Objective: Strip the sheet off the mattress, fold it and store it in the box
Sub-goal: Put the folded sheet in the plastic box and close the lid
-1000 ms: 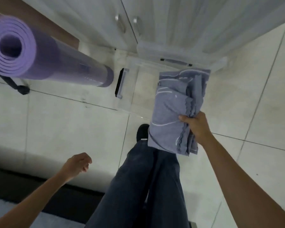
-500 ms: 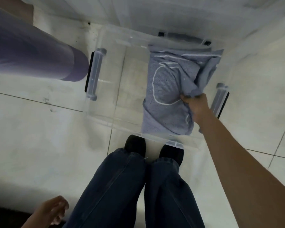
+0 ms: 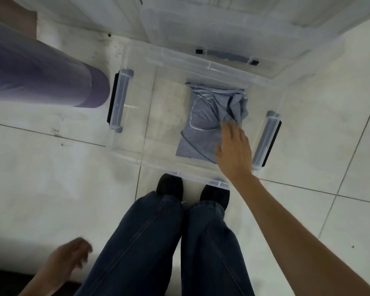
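The folded grey-blue fabric sheet (image 3: pixel 201 129) lies in the clear plastic box (image 3: pixel 179 58). The right hand (image 3: pixel 233 152) spreads straight fingers (image 3: pixel 228 130) above it, holding nothing; the left hand (image 3: pixel 68 259) hangs loosely curled, empty.

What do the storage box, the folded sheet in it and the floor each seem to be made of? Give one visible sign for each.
The box looks like clear, glossy plastic: the floor shows through its walls. The sheet looks like soft, matte blue-grey fabric, fibre unclear: it creases and bunches. The floor is probably glazed tile: straight grout lines and a faint sheen.
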